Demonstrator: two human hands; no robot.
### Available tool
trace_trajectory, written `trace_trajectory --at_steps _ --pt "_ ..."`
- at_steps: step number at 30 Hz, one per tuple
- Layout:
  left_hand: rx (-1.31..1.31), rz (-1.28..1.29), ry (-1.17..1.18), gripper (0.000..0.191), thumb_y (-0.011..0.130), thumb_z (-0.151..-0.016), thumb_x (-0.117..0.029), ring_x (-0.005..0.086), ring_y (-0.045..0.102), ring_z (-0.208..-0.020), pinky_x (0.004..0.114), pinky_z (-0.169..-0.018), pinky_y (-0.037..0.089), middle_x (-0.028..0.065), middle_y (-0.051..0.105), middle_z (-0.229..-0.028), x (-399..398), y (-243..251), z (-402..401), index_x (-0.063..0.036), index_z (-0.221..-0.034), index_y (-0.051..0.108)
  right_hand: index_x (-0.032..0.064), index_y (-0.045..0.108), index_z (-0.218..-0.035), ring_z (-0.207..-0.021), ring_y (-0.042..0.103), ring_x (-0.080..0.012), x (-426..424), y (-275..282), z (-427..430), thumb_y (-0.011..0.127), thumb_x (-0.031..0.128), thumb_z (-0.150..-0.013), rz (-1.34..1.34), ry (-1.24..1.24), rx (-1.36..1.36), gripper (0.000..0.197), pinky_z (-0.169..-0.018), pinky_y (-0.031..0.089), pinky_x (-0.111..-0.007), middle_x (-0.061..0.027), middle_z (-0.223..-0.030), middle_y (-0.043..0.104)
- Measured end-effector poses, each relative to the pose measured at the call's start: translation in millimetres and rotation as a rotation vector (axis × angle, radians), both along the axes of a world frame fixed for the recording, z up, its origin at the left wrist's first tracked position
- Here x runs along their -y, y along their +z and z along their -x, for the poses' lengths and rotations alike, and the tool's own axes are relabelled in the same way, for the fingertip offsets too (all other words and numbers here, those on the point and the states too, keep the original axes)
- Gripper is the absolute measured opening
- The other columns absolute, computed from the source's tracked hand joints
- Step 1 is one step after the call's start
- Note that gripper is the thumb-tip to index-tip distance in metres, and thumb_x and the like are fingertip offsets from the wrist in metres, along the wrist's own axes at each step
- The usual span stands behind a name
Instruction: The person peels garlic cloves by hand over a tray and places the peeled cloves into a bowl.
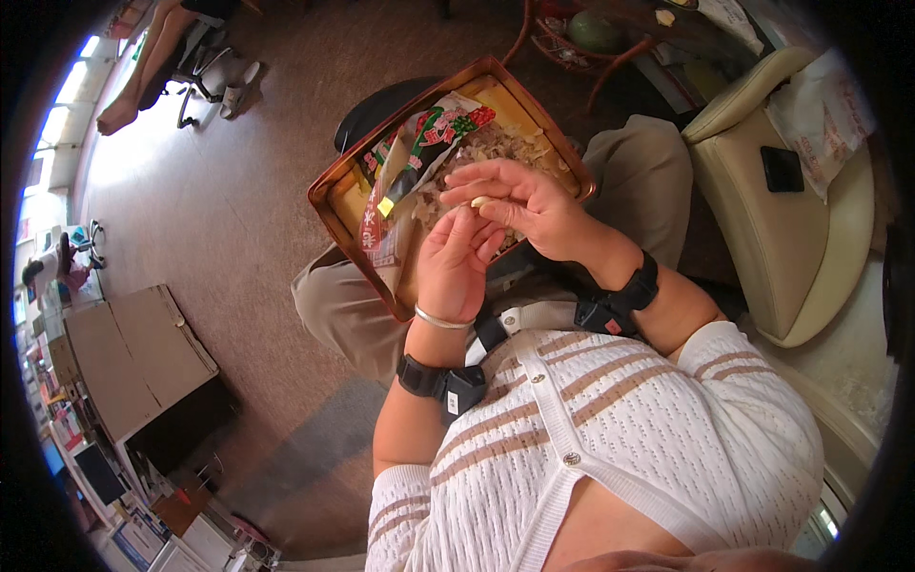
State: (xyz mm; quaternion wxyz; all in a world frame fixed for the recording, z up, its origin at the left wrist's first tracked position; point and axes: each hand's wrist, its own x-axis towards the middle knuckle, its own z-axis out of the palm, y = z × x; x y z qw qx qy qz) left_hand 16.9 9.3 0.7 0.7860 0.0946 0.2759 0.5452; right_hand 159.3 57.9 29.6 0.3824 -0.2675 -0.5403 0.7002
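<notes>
My right hand [532, 204] pinches a small pale garlic clove [480, 202] between thumb and finger, its other fingers stretched out above. Just below, my left hand [457, 257] has its thumb and fingertips drawn together beside the clove. Whether it pinches a bit of skin there is too small to tell. Both hands are over a rectangular metal tray [336, 171] with a gold-coloured inside and reddish rim, which rests on my lap. Papery garlic skins [515, 146] are heaped in the tray. A printed plastic bag [436, 139] lies along its left side, partly covering the bottom.
A cream padded seat [758, 214] stands at right, bearing a black phone-like object [781, 169] and a white plastic bag [822, 121]. A rattan-framed stand [607, 57] holds a green melon [593, 32]. At upper left are another person's bare legs [146, 64]; a brown cabinet [143, 357] stands at left.
</notes>
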Motion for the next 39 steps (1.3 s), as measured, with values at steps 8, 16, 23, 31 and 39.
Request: trace_trajectory --at_steps 8,16,23,31,39 --pt "0.105 0.072 0.059 0.016 0.050 -0.089 -0.011 0.0099 0.057 -0.086 0.019 -0.073 0.047 0.0022 0.059 -0.098 8 -13 4 -0.0052 -0.104 0.053 -0.0005 0.044 -0.118 -0.107 0.052 -0.0178 6 -9 8 0.045 0.005 -0.090 0.061 0.072 -0.048 0.028 -0.089 0.042 -0.027 -0.0147 -0.116 0.054" --pt "-0.003 0.048 0.094 0.021 0.058 -0.083 -0.003 0.0122 0.057 -0.088 0.022 -0.077 0.047 0.0065 0.060 -0.099 6 -9 6 -0.0002 -0.103 0.056 -0.0011 0.059 -0.085 -0.085 0.057 -0.0101 5 -6 4 0.061 -0.004 -0.077 -0.085 -0.194 0.095 0.009 -0.074 0.047 -0.021 -0.0072 -0.095 0.059" --pt "-0.218 -0.024 0.117 0.022 0.059 -0.081 -0.001 0.0102 0.058 -0.082 0.020 -0.071 0.048 0.0056 0.061 -0.095 6 -6 8 0.0001 -0.103 0.057 -0.0020 0.055 -0.079 -0.078 0.053 -0.0083 4 -3 1 0.062 -0.003 -0.076 -0.122 -0.174 0.295 0.007 -0.068 0.045 -0.020 -0.0040 -0.085 0.055" --pt "-0.274 0.005 0.103 0.022 0.063 -0.078 0.001 0.0098 0.056 -0.078 0.020 -0.069 0.044 0.0076 0.062 -0.092 6 -1 6 0.0042 -0.099 0.059 0.0005 0.049 -0.078 -0.076 0.048 -0.0088 3 -2 -1 0.056 -0.002 -0.080 -0.161 -0.096 0.331 0.008 -0.068 0.042 -0.021 -0.0031 -0.084 0.050" --pt "-0.137 0.027 0.051 0.022 0.056 -0.084 -0.001 0.0109 0.059 -0.084 0.019 -0.074 0.049 0.0070 0.060 -0.096 8 -3 11 0.0004 -0.105 0.055 0.0018 0.046 -0.079 -0.075 0.048 -0.0130 7 -4 2 0.054 -0.003 -0.079 -0.361 -0.135 0.344 0.010 -0.066 0.041 -0.023 -0.0058 -0.084 0.048"
